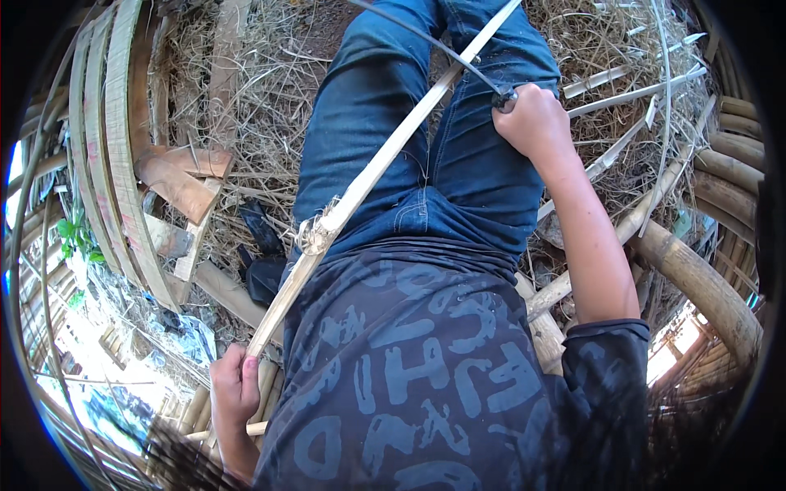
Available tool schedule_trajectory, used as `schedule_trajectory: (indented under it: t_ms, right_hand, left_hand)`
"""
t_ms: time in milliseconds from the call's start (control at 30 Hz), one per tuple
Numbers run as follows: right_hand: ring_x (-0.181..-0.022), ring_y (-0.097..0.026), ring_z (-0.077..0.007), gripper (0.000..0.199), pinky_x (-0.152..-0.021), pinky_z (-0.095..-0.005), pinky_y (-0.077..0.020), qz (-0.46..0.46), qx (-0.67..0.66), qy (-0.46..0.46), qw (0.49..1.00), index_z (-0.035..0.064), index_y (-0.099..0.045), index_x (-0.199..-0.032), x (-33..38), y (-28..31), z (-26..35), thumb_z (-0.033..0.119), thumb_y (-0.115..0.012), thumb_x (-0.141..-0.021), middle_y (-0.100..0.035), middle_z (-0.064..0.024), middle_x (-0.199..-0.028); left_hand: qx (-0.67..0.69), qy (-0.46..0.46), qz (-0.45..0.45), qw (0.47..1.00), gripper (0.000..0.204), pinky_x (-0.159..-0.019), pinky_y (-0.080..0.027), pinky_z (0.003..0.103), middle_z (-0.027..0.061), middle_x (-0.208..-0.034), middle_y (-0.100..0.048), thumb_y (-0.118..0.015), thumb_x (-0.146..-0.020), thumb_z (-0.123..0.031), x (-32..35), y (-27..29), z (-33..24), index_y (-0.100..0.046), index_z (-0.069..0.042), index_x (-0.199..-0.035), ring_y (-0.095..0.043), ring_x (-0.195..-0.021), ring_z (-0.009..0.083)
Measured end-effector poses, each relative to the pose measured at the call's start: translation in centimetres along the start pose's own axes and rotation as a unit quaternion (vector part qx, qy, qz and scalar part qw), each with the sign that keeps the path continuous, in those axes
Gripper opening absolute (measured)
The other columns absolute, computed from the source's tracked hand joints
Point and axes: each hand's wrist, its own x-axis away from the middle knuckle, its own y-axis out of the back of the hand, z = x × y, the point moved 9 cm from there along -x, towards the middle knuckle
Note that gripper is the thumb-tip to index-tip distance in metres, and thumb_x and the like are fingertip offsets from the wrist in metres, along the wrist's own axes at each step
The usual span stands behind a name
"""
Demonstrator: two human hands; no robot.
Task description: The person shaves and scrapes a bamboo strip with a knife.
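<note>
My left hand (235, 383) is closed round the lower end of a long pale split bamboo strip (391, 150), at the lower left. The strip runs slantwise over my lap and thighs to the top of the view. A rough knot with frayed fibres bulges midway along it. My right hand (536, 123) grips the dark handle of a knife (417, 31) above my right thigh. Its long, thin, dark blade points up and to the left, crossing the strip near my knees. Whether blade and strip touch there, I cannot tell. The blade's tip lies beyond the upper edge.
Curved wooden slats (123, 139) and brown wood blocks (182, 182) stand on my left. Dry shavings (266, 90) litter the ground round my legs. Pale loose strips (610, 151) lie to the right, beside thick bamboo poles (696, 274). A dark object (266, 278) rests by my left hip.
</note>
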Motion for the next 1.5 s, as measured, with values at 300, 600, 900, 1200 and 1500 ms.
schedule_trajectory:
  t_ms: [300,600,900,1200,1500]
  right_hand:
    - [-0.092,-0.068,-0.0429,0.035,-0.084,-0.0488,-0.0545,-0.011,0.029,-0.028,0.999,-0.0023,-0.071,-0.092,-0.3,0.4,-0.4,0.030,-0.061,-0.082,-0.069,-0.0275,-0.095]
    - [-0.098,-0.067,-0.0420,0.036,-0.087,-0.0492,-0.0533,-0.026,0.039,-0.108,0.993,0.0004,-0.071,-0.096,-0.3,2.7,-3.2,0.032,-0.065,-0.080,-0.069,-0.0270,-0.099]
    - [-0.064,-0.064,-0.0306,0.028,-0.064,-0.0407,-0.0485,-0.108,-0.186,-0.044,0.976,-0.0055,-0.065,-0.081,0.9,4.5,-8.2,0.021,-0.066,-0.074,-0.065,-0.0192,-0.070]
    - [-0.050,-0.057,-0.0071,0.014,-0.045,-0.0242,-0.0431,-0.051,-0.484,-0.022,0.873,-0.0004,-0.061,-0.082,6.5,3.1,-6.0,0.009,-0.071,-0.084,-0.060,-0.0011,-0.062]
    - [-0.051,-0.050,-0.0170,0.047,-0.051,-0.0374,-0.0382,-0.004,-0.414,0.044,0.909,-0.0003,-0.056,-0.075,7.2,0.1,-1.4,0.042,-0.071,-0.088,-0.054,-0.0091,-0.056]
  left_hand:
    - [0.037,0.014,0.002,0.999,0.023,-0.045,-0.032,0.032,0.0071,-0.050,-0.040,-0.056,-0.089,-0.013,2.5,1.5,5.0,-0.050,-0.002,-0.070,-0.041,-0.044,0.0155]
    - [0.020,-0.021,-0.040,0.999,0.026,-0.044,-0.030,0.031,0.0057,-0.048,-0.036,-0.057,-0.085,-0.015,3.1,2.8,10.2,-0.046,-0.003,-0.064,-0.039,-0.042,0.0130]
    - [-0.005,-0.045,-0.038,0.998,0.022,-0.046,-0.036,0.036,0.0134,-0.051,-0.041,-0.062,-0.082,-0.014,-1.7,1.9,4.2,-0.050,-0.002,-0.067,-0.046,-0.041,0.0268]
    - [-0.015,-0.122,0.028,0.992,0.024,-0.050,-0.038,0.038,0.0176,-0.059,-0.048,-0.063,-0.091,-0.017,-9.1,-1.1,-4.5,-0.050,-0.001,-0.079,-0.049,-0.051,0.0356]
    - [0.147,-0.032,0.172,0.973,0.018,-0.051,-0.035,0.024,-0.0041,-0.065,-0.048,-0.056,-0.099,-0.016,-11.8,-7.8,-6.8,-0.054,-0.003,-0.087,-0.044,-0.059,0.0040]
